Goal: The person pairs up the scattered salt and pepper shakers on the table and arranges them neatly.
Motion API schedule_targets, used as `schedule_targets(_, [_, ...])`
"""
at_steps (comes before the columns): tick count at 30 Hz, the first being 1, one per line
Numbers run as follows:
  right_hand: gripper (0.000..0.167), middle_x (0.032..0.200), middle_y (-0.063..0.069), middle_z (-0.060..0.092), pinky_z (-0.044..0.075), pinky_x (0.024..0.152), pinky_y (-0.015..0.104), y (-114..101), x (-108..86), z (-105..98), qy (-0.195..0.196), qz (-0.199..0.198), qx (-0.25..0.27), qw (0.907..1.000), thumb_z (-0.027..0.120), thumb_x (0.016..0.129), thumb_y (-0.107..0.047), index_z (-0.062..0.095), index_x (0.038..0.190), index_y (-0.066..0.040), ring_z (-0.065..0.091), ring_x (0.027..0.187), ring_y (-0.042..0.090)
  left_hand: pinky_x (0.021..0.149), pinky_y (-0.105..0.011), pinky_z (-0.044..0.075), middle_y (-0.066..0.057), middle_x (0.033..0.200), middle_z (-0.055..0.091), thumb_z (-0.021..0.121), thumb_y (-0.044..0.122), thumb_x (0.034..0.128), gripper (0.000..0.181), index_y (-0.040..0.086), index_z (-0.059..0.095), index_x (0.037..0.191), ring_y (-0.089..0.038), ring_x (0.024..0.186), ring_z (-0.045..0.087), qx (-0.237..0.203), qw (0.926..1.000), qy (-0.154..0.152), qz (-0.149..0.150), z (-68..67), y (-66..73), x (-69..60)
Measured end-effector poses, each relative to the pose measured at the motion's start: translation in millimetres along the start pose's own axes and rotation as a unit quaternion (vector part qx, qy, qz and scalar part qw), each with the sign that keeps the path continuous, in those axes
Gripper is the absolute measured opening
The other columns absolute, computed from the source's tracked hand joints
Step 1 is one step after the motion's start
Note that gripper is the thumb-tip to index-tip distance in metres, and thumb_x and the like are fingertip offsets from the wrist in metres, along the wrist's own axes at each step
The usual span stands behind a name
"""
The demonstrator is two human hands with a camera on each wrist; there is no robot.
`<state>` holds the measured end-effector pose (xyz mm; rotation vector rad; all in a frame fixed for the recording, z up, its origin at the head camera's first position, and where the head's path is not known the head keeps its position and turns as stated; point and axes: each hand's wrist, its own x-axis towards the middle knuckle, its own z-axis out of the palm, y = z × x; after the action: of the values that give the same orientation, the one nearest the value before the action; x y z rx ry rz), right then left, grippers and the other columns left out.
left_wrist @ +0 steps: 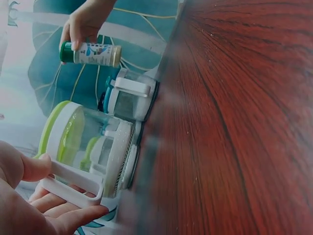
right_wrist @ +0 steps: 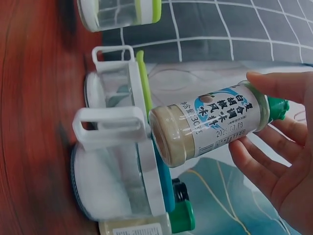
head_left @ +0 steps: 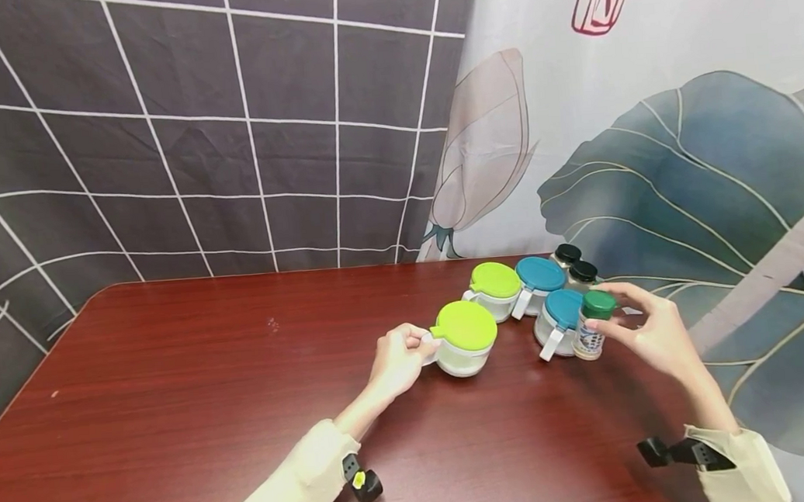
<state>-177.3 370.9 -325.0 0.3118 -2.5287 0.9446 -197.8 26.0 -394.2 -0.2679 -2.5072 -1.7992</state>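
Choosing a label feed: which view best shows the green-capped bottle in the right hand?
Right wrist: the green-capped bottle appears largest, its label readable. Left wrist: smaller, print illegible. Head: smallest, print illegible too, right hand at its cap.

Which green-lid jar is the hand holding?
The front green-lidded jar: the left hand grips its white handle. The other green-lidded jar stands farther back, beside a blue-lidded jar, with no hand on it.

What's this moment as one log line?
left hand: grips nearer lime-lidded jar by handle | right hand: holds green-capped shaker above table
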Motion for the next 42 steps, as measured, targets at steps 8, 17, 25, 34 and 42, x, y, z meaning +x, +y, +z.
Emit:
schedule_targets(8, [0.053,0.090,-0.029,0.060,0.049,0.060,0.012,-5.5,3.0,12.9,-0.008,-0.012,0.007,0.9999,0.082,0.072,-0.006,0.064,0.121,-0.008,0.062,0.065,-0.004,0.068,-0.025,0.053,-0.014,0.088,0.075,0.071,0.017,0.0850,0.016,0.003,0.068,0.092,-0.021,0.085,0.073,0.005,1.0000,0.008,0.002,-10.6,-0.7,-2.0])
schedule_targets(17, [0.051,0.100,-0.031,0.058,0.050,0.067,0.008,-17.9,10.1,29.9,-0.018,-0.050,0.021,0.9984,0.083,0.071,-0.007,0.065,0.119,-0.011,0.060,0.079,-0.012,0.074,-0.029,0.055,-0.014,0.091,0.075,0.070,0.017,0.0852,0.015,0.004,0.067,0.091,-0.022,0.089,0.073,0.009,0.9998,0.014,-0.001,-21.3,-4.4,-5.1])
schedule_targets(25, [0.048,0.103,-0.021,0.060,0.052,0.070,0.011,-21.2,17.9,46.7,-0.060,-0.041,0.034,0.9968,0.081,0.076,-0.014,0.062,0.120,-0.010,0.061,0.084,-0.011,0.075,-0.030,0.055,-0.014,0.091,0.075,0.070,0.016,0.0849,0.013,0.004,0.067,0.090,-0.021,0.089,0.073,0.015,0.9994,0.028,-0.014,-33.7,-8.1,-8.1])
schedule_targets(34, [0.051,0.108,0.008,0.068,0.052,0.071,0.012,-26.8,23.5,67.8,-0.084,-0.024,0.037,0.9955,0.081,0.076,-0.021,0.060,0.122,-0.012,0.060,0.085,-0.012,0.075,-0.029,0.054,-0.014,0.088,0.075,0.072,0.016,0.0839,0.015,0.003,0.068,0.090,-0.021,0.087,0.073,0.022,0.9987,0.044,-0.016,-45.7,-13.8,-9.6])
schedule_targets(42, [0.050,0.110,0.011,0.069,0.058,0.074,0.026,-35.0,28.4,89.9,-0.106,-0.018,0.068,0.9919,0.081,0.076,-0.023,0.060,0.121,-0.013,0.068,0.089,0.007,0.076,-0.030,0.054,-0.015,0.089,0.075,0.072,0.016,0.0838,0.016,0.002,0.068,0.091,-0.023,0.088,0.073,0.026,0.9977,0.058,-0.025,-56.2,-17.5,-11.2])
